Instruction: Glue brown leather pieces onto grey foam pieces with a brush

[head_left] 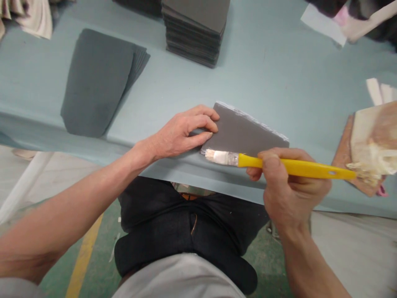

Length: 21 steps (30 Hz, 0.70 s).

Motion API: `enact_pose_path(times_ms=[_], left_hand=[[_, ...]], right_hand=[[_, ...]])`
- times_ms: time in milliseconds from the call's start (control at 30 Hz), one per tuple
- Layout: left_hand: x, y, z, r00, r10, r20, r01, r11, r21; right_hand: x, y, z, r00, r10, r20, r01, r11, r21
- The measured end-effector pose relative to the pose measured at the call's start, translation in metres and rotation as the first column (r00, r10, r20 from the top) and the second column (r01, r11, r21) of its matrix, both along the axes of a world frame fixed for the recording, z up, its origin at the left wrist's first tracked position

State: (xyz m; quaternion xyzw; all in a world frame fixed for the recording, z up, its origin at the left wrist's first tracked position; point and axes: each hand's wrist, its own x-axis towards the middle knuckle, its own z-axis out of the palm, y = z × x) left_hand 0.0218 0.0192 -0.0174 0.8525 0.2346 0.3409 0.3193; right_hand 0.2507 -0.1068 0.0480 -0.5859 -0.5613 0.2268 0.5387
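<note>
A dark grey flat piece (243,129) lies on the table in front of me, a white wet-looking coating along its far edge. My left hand (186,130) has its bent fingers and thumb pressed on the left end of this piece. In my right hand (287,182) is a flat brush with a yellow handle (307,167), gripped between thumb and fingers. The pale bristles touch the near left corner of the grey piece, where a little white shows too.
A tall stack of grey pieces (194,33) stands at the back, and a fanned pile (97,82) lies at left. At right sits a block crusted with dried whitish material (372,145). Pale cloth (35,18) is at the far left. The blue-green table's front edge runs before my lap.
</note>
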Motion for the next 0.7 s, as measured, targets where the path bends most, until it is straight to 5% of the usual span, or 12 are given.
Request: enact_pose_path(times_ms=[167, 300, 433, 533, 700], left_hand=[[-0.001, -0.002, 0.001, 1.000, -0.001, 0.002, 0.001, 1.000, -0.014], [-0.001, -0.002, 0.003, 1.000, 0.001, -0.007, -0.001, 1.000, -0.002], [0.000, -0.003, 0.006, 1.000, -0.001, -0.023, 0.001, 1.000, -0.010], [-0.001, -0.004, 0.007, 1.000, 0.007, -0.029, -0.007, 1.000, -0.012], [-0.002, -0.003, 0.006, 0.999, 0.011, -0.043, -0.012, 1.000, -0.012]], right_hand=[[-0.022, -0.006, -0.010, 0.957, -0.193, -0.217, 0.170, 0.978, -0.121], [-0.031, -0.024, -0.016, 0.944, -0.234, -0.231, 0.209, 0.969, -0.131], [-0.027, -0.057, -0.021, 0.994, -0.100, 0.033, 0.101, 0.995, -0.010], [-0.021, -0.078, -0.022, 0.950, 0.039, 0.310, -0.077, 0.991, 0.113], [-0.024, -0.086, -0.018, 0.862, -0.033, 0.506, -0.064, 0.983, 0.173]])
